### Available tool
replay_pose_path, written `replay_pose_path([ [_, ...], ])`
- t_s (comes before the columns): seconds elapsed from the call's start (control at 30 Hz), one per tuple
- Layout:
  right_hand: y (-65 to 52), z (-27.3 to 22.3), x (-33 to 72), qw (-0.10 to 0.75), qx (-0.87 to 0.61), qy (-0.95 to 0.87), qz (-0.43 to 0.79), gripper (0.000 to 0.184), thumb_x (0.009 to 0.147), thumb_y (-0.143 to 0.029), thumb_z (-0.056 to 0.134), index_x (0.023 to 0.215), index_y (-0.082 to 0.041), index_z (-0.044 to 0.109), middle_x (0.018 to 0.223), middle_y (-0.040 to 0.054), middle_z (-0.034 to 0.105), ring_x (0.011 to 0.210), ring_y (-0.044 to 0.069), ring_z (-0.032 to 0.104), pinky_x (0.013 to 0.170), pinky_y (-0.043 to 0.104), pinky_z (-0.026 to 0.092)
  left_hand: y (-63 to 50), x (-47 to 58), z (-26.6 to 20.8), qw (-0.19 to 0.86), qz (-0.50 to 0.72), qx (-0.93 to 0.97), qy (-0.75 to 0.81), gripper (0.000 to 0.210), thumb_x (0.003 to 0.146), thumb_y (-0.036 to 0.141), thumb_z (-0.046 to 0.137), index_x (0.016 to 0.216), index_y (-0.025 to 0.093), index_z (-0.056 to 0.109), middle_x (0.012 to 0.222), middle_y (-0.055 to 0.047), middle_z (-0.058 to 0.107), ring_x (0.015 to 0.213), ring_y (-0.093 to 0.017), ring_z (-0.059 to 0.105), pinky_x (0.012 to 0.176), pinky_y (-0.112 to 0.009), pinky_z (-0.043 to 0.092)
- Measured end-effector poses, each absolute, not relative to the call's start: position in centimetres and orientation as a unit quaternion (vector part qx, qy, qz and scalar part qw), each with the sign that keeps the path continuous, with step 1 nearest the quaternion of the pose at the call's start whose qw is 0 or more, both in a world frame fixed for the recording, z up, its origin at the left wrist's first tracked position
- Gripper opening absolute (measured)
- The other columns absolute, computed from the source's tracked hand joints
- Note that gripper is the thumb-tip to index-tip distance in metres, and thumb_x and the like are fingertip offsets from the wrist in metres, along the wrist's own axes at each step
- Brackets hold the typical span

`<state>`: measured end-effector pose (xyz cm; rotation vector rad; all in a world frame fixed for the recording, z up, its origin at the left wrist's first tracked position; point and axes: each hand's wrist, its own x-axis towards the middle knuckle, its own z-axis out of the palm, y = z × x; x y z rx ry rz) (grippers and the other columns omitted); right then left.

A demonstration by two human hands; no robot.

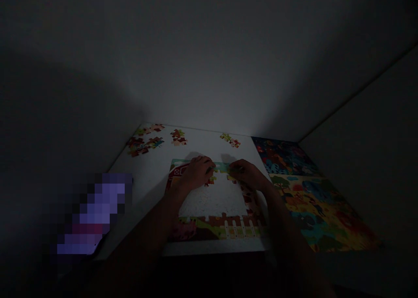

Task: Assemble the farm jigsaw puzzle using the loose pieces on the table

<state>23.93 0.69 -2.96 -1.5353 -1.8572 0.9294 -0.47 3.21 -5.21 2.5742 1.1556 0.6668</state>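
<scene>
A partly assembled jigsaw puzzle [235,228] lies on the white table, its bottom, right and left borders joined around a bare middle. My left hand [200,169] bends over the upper left part, beside the red barn picture [176,172], its fingers closed on a puzzle piece at the top border. My right hand [245,172] is at the top right, its fingers pinched on a greenish puzzle piece [232,169]. A gap in the top row shows between the hands. Dim light and the fingers hide most of both pieces.
Loose puzzle pieces lie at the table's far left [143,145], with a small cluster [178,138] beside them and another group [230,139] farther right. Two finished animal pictures [313,202] lie on the right. A blurred, glowing screen [98,211] is at the left. Walls enclose the table.
</scene>
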Motion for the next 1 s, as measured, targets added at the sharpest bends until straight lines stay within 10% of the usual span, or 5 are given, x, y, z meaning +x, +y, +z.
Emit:
replay_pose_path([
  [0.33,-1.0,-2.8,25.9,0.192,-0.571,-0.749,0.277,0.06,0.067,-0.04,0.079,0.122,-0.021,0.063,0.121,0.013,0.061,0.11,0.03,0.06,0.094,0.045,0.052,3.0,-0.4,-5.0,0.116,0.219,0.882,0.4,0.018,0.09,0.017,0.054,0.101,0.019,0.068,0.108,-0.008,0.066,0.106,-0.022,0.059,0.099,-0.04,0.044],
  [1.0,-1.5,-3.5,26.1,0.239,-0.565,-0.731,0.3,0.041,0.07,-0.035,0.079,0.107,-0.023,0.067,0.104,0.0084,0.065,0.097,0.027,0.062,0.086,0.041,0.051,1.3,2.1,-4.8,0.112,0.172,0.92,0.333,0.037,0.095,0.038,0.053,0.128,0.02,0.058,0.136,-0.011,0.054,0.127,-0.026,0.048,0.11,-0.042,0.037],
])
